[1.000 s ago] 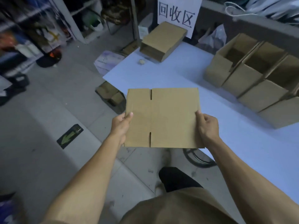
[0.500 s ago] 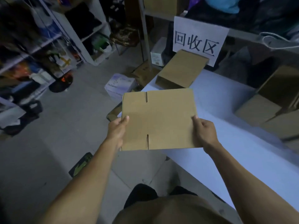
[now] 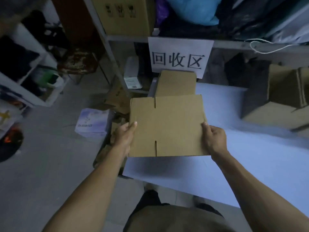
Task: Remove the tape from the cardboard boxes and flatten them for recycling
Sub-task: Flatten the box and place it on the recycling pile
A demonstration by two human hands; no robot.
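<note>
The flattened brown cardboard box (image 3: 167, 125) was held level above the near left corner of the pale blue table (image 3: 250, 164), its long axis running left to right and its broad face turned upward. Two short slots cut into that face, one from the far edge and one from the near edge, in line with each other left of centre. No writing could be read on it.

The left hand (image 3: 124, 134) gripped the left edge, thumb on top and fingers curled beneath. The right hand (image 3: 214, 139) gripped the right edge in the same manner.

Just beyond the held box, a second flattened brown cardboard box (image 3: 177, 83) lay on the far end of the table. Directly behind it hung a white paper sign (image 3: 179, 56) printed with the black characters 回收区.

To the right, several brown cardboard boxes (image 3: 280, 101) stood on the table, blurred. On the grey floor (image 3: 41, 164) to the left sat a white-and-lilac carton (image 3: 92, 123) bearing lettering too blurred to read.
</note>
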